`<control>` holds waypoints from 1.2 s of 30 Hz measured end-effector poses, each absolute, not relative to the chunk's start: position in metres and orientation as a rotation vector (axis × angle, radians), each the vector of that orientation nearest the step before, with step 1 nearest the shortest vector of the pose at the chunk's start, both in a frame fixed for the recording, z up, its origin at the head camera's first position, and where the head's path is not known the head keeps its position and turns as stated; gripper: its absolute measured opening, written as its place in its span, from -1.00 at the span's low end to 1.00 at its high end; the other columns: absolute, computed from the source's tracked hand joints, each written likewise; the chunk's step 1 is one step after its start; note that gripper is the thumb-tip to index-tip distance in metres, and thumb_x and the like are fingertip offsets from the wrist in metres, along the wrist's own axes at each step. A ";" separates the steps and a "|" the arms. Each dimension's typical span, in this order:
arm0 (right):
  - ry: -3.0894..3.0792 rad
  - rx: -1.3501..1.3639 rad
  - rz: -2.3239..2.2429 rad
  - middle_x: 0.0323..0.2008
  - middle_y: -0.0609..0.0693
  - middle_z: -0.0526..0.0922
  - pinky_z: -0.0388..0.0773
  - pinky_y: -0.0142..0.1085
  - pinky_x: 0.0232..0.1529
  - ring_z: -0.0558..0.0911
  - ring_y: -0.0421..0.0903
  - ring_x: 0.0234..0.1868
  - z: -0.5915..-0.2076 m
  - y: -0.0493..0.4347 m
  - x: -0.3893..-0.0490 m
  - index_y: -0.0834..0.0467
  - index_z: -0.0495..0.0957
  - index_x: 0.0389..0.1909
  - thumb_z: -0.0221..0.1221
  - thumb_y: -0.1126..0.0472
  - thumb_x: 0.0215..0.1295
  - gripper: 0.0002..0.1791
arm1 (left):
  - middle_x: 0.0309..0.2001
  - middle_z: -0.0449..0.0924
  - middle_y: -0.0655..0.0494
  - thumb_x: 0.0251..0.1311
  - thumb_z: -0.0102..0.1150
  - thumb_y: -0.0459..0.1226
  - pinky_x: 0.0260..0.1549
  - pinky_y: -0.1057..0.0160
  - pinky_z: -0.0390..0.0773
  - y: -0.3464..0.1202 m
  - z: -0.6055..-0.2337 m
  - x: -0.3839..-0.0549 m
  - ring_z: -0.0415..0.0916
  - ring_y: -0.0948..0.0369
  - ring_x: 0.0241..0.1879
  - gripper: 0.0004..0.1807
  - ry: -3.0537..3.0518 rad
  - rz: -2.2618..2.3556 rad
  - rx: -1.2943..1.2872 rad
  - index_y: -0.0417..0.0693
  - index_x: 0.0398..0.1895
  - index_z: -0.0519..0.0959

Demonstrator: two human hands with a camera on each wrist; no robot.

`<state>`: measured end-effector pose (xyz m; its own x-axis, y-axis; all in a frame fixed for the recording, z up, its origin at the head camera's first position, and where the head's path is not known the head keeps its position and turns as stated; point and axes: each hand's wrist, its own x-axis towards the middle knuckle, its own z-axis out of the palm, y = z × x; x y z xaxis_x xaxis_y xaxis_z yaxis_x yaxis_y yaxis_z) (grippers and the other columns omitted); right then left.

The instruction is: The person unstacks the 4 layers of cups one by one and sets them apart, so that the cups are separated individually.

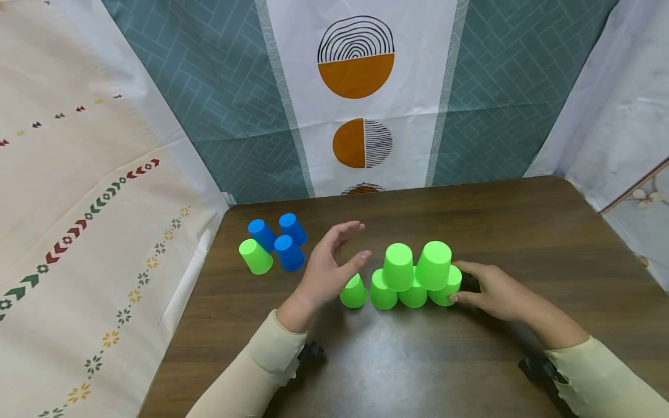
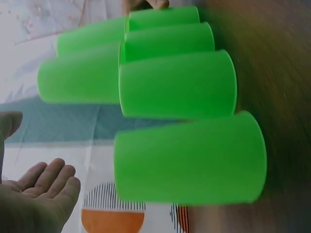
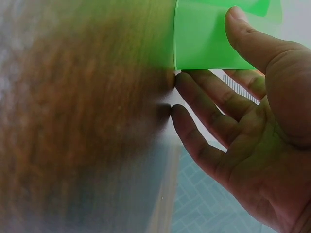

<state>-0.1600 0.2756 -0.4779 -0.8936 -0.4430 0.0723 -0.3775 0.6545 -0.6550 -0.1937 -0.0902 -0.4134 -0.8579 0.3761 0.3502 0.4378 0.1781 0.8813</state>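
Three upside-down green cups form a bottom row, with a left cup, a middle cup and a right cup. Two more green cups, an upper left one and an upper right one, stand across them. My right hand holds the right bottom cup, thumb in front and fingers behind; its thumb lies over that cup's wall. A single green cup stands apart, just left of the row. Above and beside it my left hand hovers, fingers extended and holding nothing.
Toward the table's back left stand three blue cups and one green cup, all upside down. The brown wooden table ends at the back against a hanging patterned cloth. Another cloth hangs along the left edge.
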 end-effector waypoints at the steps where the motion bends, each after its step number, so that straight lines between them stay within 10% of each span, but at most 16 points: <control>1: 2.772 -0.688 -1.063 0.19 -0.03 0.68 0.51 0.25 0.24 0.59 0.20 0.29 -0.478 0.275 -0.160 0.15 0.52 0.36 0.45 -0.10 0.27 -0.27 | 0.39 0.49 0.05 0.41 0.35 -0.26 0.46 -0.11 0.30 -0.087 -0.414 -0.193 0.37 0.09 0.45 -0.39 -2.380 -1.801 -0.845 -0.07 0.46 0.38; 36: 2.779 -0.689 -1.059 0.20 0.02 0.68 0.50 0.28 0.24 0.59 0.22 0.28 -0.477 0.275 -0.161 0.19 0.52 0.36 0.48 -0.07 0.26 -0.26 | 0.16 0.61 0.15 0.24 0.52 -0.20 0.27 0.22 0.54 -0.046 -0.417 -0.184 0.55 0.29 0.20 -0.39 -2.584 -1.467 -1.053 -0.12 0.31 0.51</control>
